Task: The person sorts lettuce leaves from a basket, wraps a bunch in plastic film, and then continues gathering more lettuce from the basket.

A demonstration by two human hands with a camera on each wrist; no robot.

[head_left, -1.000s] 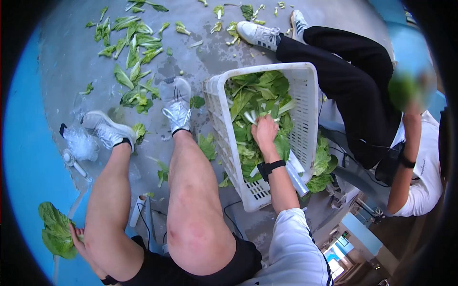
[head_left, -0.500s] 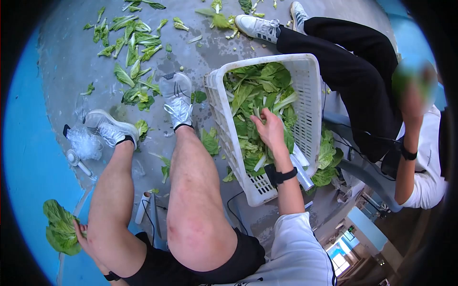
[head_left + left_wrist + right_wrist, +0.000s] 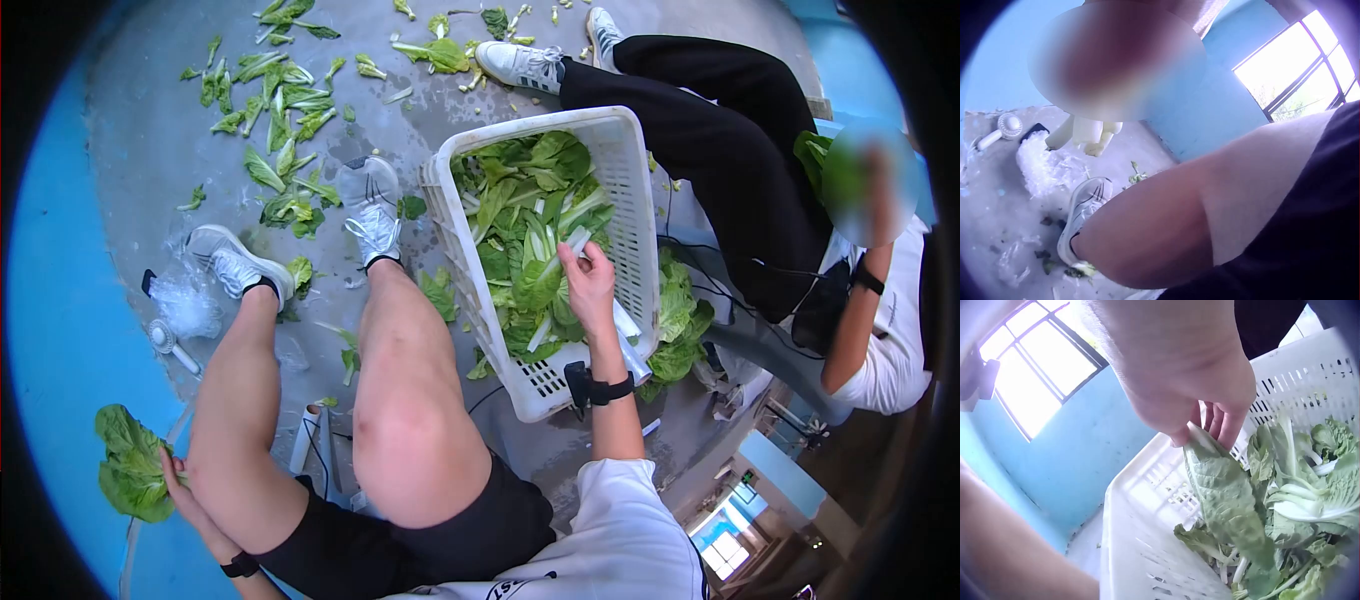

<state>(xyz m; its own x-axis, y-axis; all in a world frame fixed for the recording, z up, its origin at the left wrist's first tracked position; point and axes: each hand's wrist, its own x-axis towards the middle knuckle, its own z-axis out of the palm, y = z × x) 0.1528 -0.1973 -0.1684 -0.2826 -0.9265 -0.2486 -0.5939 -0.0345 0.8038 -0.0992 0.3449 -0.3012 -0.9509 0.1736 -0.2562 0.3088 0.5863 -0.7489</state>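
My right hand (image 3: pixel 590 290) pinches the pale stem of a leaf (image 3: pixel 543 284) above the white crate (image 3: pixel 641 200), which is part full of loose green leaves. In the right wrist view that leaf (image 3: pixel 1222 494) hangs from the thumb and fingers of the hand (image 3: pixel 1185 375), over the other leaves (image 3: pixel 1300 506). Low at the left, my left hand (image 3: pixel 192 500) holds a leafy green bunch (image 3: pixel 133 468) by its base beside my leg. The left wrist view shows pale stems (image 3: pixel 1088 131) below a blurred patch that hides the hand.
Loose leaves (image 3: pixel 290 95) lie scattered on the grey floor. Near my shoes are a plastic bag (image 3: pixel 188 305) and a small white fan (image 3: pixel 163 338). A seated person in black trousers (image 3: pixel 700 130) is at the right, and more greens (image 3: pixel 680 325) lie behind the crate.
My right hand has lifted a leaf from the pile by its stem. The left hand still holds its bunch. A leaf now lies near the other person's shoes, and that person's raised hand has shifted.
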